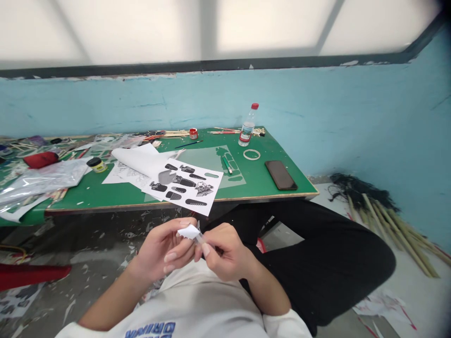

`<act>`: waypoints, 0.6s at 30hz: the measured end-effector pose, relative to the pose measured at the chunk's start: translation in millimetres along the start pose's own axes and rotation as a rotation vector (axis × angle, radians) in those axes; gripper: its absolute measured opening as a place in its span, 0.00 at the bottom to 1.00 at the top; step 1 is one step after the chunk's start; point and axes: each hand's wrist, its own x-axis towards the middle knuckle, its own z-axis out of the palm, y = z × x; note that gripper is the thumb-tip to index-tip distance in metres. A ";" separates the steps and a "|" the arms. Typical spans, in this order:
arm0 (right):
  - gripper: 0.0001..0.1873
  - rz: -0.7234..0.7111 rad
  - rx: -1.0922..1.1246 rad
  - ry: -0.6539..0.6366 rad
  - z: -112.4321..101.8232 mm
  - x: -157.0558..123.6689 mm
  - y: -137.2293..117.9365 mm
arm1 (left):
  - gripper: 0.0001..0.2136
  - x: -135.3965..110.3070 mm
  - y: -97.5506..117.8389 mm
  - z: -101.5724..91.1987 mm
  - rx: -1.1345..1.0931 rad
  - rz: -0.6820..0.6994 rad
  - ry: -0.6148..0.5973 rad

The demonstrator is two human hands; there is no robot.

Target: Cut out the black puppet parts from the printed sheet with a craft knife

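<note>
In front of my chest, below the table edge, my left hand pinches a small white paper piece between thumb and fingers. My right hand is closed on a narrow clear strip that meets the paper; it looks like tape, though its far end is hidden by the fingers. Just beyond my hands, a white sheet printed with black and grey shapes overhangs the table's front edge, with cut-out holes in it. A green utility knife rests on a clear plastic sheet with cut shapes.
On the green table are a phone, a tape ring, a water bottle, a red paint jar and a yellow jar. Bamboo sticks lie on the floor at right. Paper scraps litter the floor.
</note>
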 end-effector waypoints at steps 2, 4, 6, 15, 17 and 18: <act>0.13 0.003 -0.005 -0.002 -0.1 0.2 0.0 | 0.13 0.3 -0.3 1.1 0.011 0.001 0.006; 0.13 0.006 -0.008 -0.004 -0.2 0.4 0.4 | 0.13 0.8 -0.3 2.0 0.020 0.004 0.017; 0.14 0.008 -0.010 -0.006 -0.1 0.4 1.0 | 0.13 1.4 0.0 2.4 0.027 0.008 0.032; 0.15 -0.010 0.006 -0.017 0.9 0.0 0.9 | 0.14 -0.1 4.4 -4.3 0.083 0.015 0.031; 0.15 -0.011 0.013 -0.019 0.7 0.1 0.4 | 0.14 0.0 5.6 -5.7 0.091 0.005 0.022; 0.15 -0.010 0.017 -0.021 0.6 0.0 0.5 | 0.14 0.3 5.9 -6.1 0.094 0.001 0.020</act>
